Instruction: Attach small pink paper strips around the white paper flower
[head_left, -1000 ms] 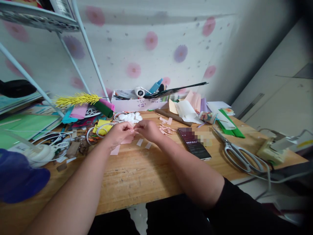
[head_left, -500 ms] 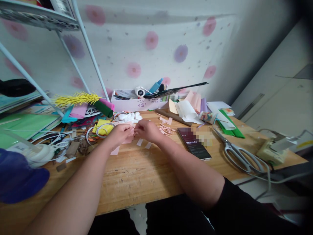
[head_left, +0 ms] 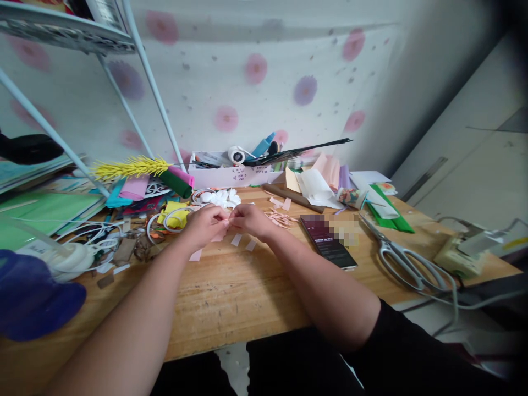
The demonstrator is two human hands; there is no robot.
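My left hand and right hand meet fingertip to fingertip over the wooden table, both pinched shut on a small pink paper piece between them. More pink paper scraps lie just past my right hand; a phone and scissors lie farther right.

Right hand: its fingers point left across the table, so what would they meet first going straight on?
The right hand would meet the left hand almost at once; their fingertips already pinch a small pink paper piece together.
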